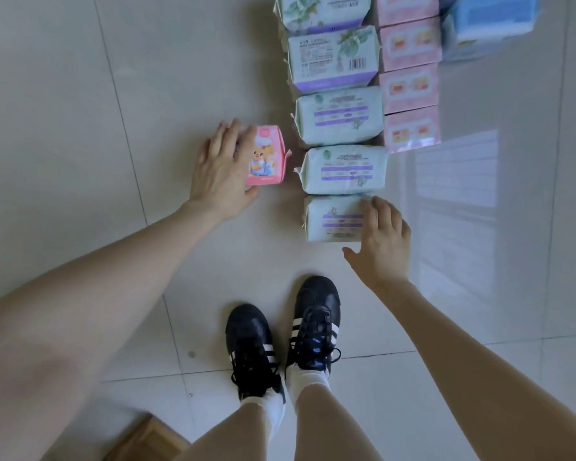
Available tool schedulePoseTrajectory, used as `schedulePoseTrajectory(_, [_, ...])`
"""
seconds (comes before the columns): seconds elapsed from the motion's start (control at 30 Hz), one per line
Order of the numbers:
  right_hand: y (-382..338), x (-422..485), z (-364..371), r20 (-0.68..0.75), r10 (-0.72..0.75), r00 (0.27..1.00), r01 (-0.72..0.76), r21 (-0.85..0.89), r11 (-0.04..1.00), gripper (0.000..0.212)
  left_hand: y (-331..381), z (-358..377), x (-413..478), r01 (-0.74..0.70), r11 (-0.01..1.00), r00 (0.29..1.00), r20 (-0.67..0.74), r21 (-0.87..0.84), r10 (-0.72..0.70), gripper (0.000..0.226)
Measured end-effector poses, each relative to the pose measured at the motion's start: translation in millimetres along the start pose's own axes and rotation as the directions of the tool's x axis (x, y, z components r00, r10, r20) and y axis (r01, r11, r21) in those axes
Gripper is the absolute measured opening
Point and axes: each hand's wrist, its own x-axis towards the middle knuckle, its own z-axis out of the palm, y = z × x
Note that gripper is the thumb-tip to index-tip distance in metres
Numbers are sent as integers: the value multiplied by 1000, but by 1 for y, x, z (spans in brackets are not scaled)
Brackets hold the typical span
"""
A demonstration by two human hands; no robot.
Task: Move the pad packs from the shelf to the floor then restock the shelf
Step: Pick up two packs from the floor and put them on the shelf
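Head view, single frame. All packs lie on the pale tiled floor (113,111).

Counts:
- mint packs (341,114) with lilac bands: five, in one column running from 12 o'clock down toward centre (the top one is cut by the frame edge).
- pink packs (409,88): four, in a column touching the mint column at its 3 o'clock side.
- blue pack (492,24): at least one, at 1 o'clock; too blurred for us to count further.
- bear pack (268,158): one, small and pink with a cartoon bear printed on it, lying apart at 9 o'clock of the fourth mint pack.
- black shoes (250,341) with white stripes: two, at 6 o'clock.

Hands:
- left hand (218,171) grips the bear pack, fingers draped over its far end, thumb at the near edge.
- right hand (384,244) is spread wide, thumb apart, its fingertips over the 3 o'clock end of the nearest mint pack (333,221); it holds nothing.
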Motion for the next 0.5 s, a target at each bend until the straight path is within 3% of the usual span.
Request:
schedulePoseTrajectory(0.13, [6, 5, 2, 36, 10, 999, -10, 1, 1000, 73, -11, -3, 10, 5, 998, 998, 57, -59, -2, 99])
schedulePoseTrajectory(0.27, [6, 3, 1, 99, 45, 994, -57, 119, 991, 62, -11, -9, 6, 7, 989, 997, 72, -147, 4, 95])
schedulePoseTrajectory(0.5, [3, -24, -23, 127, 78, 989, -98, 164, 982, 59, -7, -33, -38, 77, 976, 992, 110, -204, -56, 95])
